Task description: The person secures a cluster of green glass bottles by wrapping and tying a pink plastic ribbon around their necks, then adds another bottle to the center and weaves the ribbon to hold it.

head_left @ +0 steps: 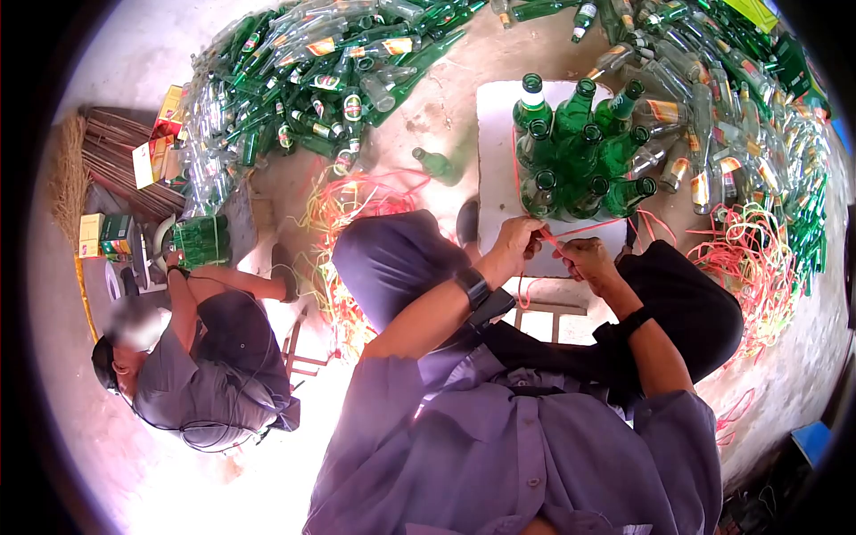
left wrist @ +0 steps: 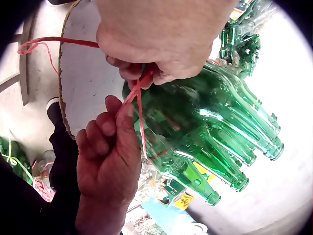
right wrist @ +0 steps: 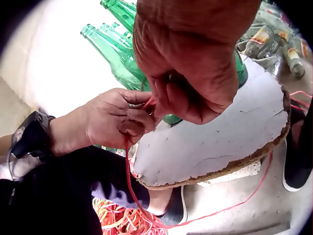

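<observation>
Hands are working close together at the near side of the bottles [head_left: 575, 111], which are standing bunched upright on the table [head_left: 495, 116]. Left hand [head_left: 513, 251] is pinching the red twine [left wrist: 63, 40]; right hand [head_left: 588, 263] is pinching it just beside, fingers curling in. Red strands are showing at the left and right of the bunch; whether they are going fully around, inspection is not confirming. Work is appearing, in judgement, partway along: bottles are standing grouped, but loose twine is hanging and no finished knot is showing
</observation>
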Action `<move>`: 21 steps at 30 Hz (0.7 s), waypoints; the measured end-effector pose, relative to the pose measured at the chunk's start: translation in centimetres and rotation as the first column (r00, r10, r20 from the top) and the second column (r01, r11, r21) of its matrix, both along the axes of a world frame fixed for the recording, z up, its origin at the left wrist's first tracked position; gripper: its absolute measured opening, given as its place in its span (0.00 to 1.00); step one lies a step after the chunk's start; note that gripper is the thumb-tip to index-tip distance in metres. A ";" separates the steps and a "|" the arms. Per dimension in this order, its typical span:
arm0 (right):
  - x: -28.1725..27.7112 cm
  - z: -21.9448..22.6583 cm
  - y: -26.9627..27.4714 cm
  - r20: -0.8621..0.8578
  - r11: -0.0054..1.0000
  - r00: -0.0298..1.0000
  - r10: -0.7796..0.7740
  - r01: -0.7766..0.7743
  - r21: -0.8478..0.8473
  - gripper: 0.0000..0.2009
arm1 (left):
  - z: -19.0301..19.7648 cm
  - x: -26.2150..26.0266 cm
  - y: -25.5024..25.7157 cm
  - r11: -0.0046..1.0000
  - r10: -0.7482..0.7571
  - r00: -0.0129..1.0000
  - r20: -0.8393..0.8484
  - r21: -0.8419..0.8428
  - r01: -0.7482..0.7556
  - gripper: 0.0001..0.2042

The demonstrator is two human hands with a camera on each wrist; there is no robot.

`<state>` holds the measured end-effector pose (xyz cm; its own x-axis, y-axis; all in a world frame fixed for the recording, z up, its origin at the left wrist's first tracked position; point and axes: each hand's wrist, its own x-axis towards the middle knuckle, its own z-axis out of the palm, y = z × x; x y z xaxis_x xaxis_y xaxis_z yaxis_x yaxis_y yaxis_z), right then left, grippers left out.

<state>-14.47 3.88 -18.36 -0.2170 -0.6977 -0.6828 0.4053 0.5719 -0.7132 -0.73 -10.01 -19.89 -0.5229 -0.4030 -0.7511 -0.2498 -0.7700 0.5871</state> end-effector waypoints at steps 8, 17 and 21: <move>-0.1 2.2 -1.0 0.063 0.992 0.995 0.078 -0.084 0.097 0.16 | -1.9 1.0 -0.7 1.000 0.014 0.993 -0.119 0.009 -0.012 0.10; 0.5 1.4 -1.3 0.098 0.974 0.975 0.198 -0.207 0.093 0.15 | 0.4 1.0 -1.3 0.995 -0.073 0.995 -0.071 0.063 0.077 0.05; 1.0 2.3 -1.8 0.119 0.968 0.966 0.229 -0.239 0.073 0.15 | 0.8 1.0 -1.5 0.973 -0.230 0.970 -0.072 0.003 0.231 0.06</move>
<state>-13.50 2.09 -16.03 0.0241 -0.6581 -0.7525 0.3250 0.7170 -0.6166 0.30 -11.47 -19.07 -0.6530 -0.2570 -0.7124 -0.3794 -0.7031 0.6014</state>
